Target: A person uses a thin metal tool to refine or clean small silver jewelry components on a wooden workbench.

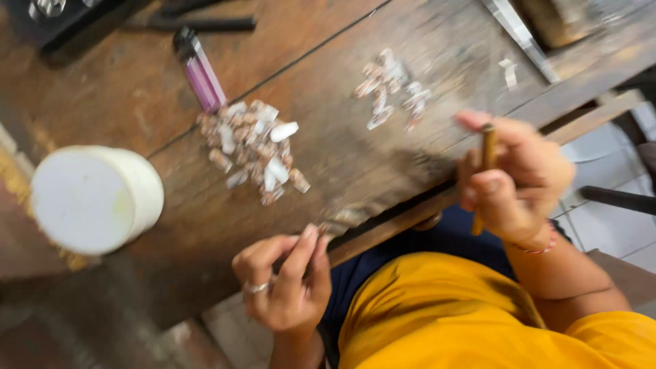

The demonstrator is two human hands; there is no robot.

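Note:
My right hand (514,179) holds a thin brown stick-like roll (486,156) upright between thumb and fingers, just off the wooden table's near edge (383,225). My left hand (287,279), with a ring on one finger, pinches a small blurred strip (345,219) at the table's edge. A larger heap of small white and brown pieces (254,149) lies on the table above my left hand. A smaller heap of similar pieces (393,89) lies further right, above my right hand.
A white cylindrical container (92,198) stands at the left. A purple lighter (199,70) lies beside the larger heap. Dark tools (198,24) lie at the top left, and a metal strip (519,34) at the top right. Tiled floor shows at right.

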